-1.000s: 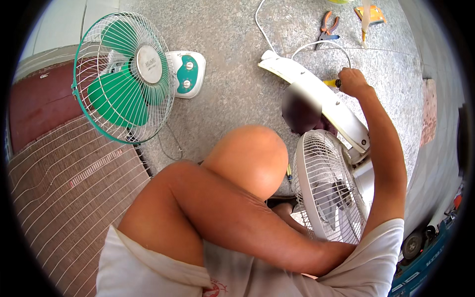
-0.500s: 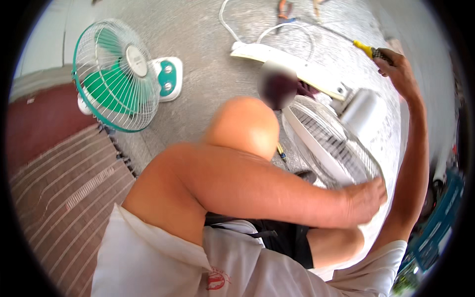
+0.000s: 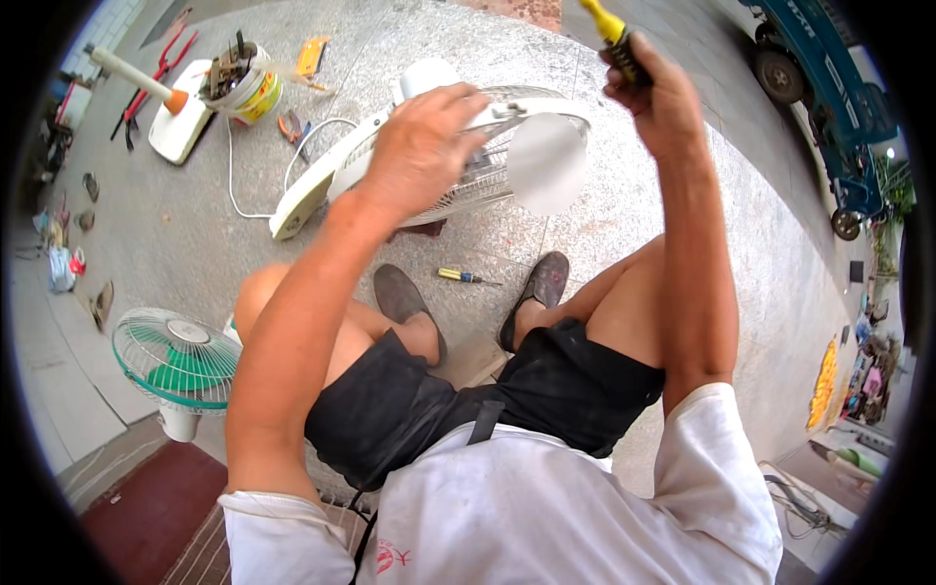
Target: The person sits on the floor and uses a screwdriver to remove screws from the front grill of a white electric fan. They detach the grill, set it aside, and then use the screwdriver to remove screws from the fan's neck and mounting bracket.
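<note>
A white electric fan (image 3: 330, 187) lies on its side on the floor in front of me, its wire guard (image 3: 466, 202) toward the right. My left hand (image 3: 426, 141) is over the fan, palm down with fingers stretched out and slightly blurred; whether it touches the guard I cannot tell. Raised at the upper right, my right hand (image 3: 661, 97) is wrapped round the yellow-and-black handle of a screwdriver (image 3: 606, 24), whose tip is out of view. A pale round patch hides part of the guard. Between my feet lies a smaller yellow-handled screwdriver (image 3: 460, 276).
A green-and-white fan (image 3: 175, 359) stands at my left. Beyond the white fan are pliers (image 3: 291, 127), a bucket of tools (image 3: 244, 93), a white base with a pole (image 3: 180, 122) and red-handled cutters (image 3: 161, 78). A blue vehicle (image 3: 829, 78) is at the far right.
The view has swung round, so the green fan now sits lower left. My left hand has moved from the guard's near edge to above the fan's middle. The right hand still holds the screwdriver.
</note>
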Action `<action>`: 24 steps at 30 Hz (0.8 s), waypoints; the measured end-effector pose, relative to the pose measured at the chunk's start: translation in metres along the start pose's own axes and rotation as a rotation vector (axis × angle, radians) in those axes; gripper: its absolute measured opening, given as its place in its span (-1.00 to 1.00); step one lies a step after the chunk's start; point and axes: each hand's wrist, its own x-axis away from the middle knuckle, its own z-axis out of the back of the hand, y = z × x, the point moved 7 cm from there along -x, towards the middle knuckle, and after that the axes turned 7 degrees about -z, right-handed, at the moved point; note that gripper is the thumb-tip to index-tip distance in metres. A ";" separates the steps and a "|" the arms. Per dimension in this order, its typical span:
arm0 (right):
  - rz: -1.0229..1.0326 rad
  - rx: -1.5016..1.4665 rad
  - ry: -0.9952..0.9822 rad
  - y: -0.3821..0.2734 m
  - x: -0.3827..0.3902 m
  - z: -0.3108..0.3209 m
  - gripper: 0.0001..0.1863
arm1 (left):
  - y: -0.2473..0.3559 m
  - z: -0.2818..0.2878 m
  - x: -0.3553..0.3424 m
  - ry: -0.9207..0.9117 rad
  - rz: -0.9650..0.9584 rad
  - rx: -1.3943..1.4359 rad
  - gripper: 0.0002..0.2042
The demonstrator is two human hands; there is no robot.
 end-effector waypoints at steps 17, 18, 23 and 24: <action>-0.310 0.138 -0.013 0.074 0.088 -0.007 -0.48 | -0.032 0.050 0.038 -0.138 0.050 0.213 -0.63; -0.322 0.131 -0.017 0.074 0.094 -0.007 -0.47 | -0.036 0.050 0.039 -0.134 0.086 0.240 -0.64; -0.300 0.212 -0.064 0.042 0.115 0.012 -0.48 | -0.042 0.041 0.029 -0.055 0.156 0.258 -0.67; -0.271 0.257 -0.040 0.034 0.118 0.018 -0.48 | -0.041 0.041 0.026 -0.029 0.159 0.257 -0.67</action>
